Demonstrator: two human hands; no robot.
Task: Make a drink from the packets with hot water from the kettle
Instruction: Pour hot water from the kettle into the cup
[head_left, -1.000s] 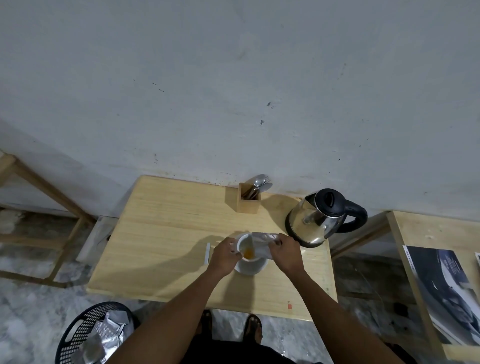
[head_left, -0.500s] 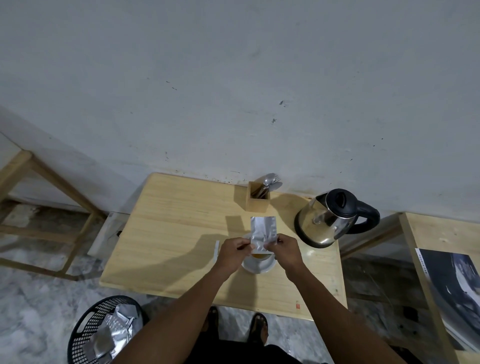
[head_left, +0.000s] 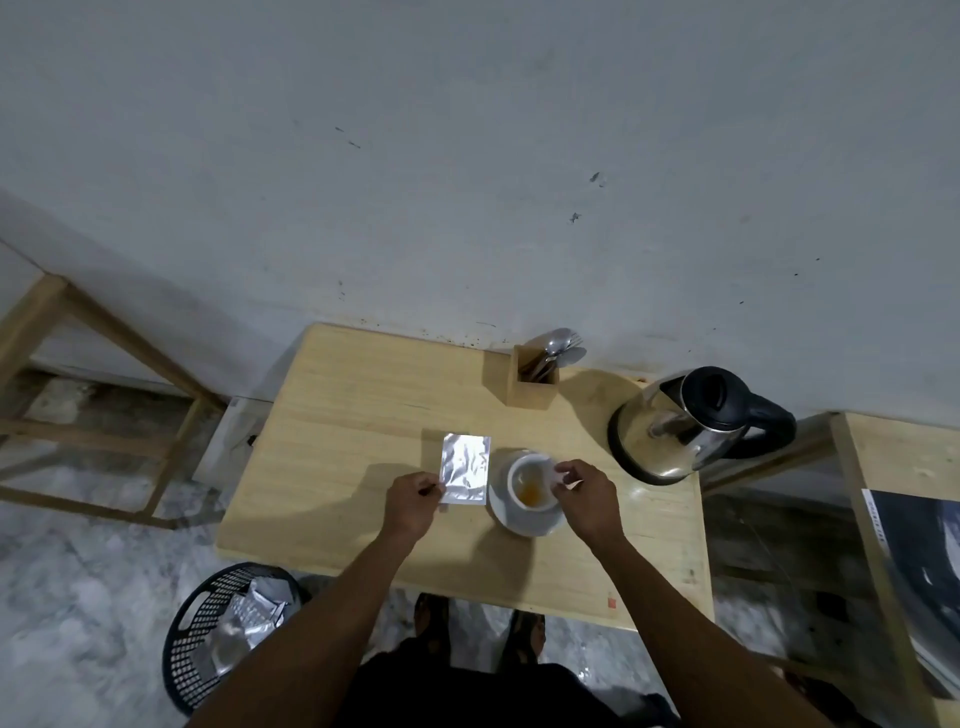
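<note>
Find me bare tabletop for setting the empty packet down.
Free: the table left of the packet, back to the wall, and the front strip below the saucer. Crowded: back right, between spoon holder, cup and kettle.
</note>
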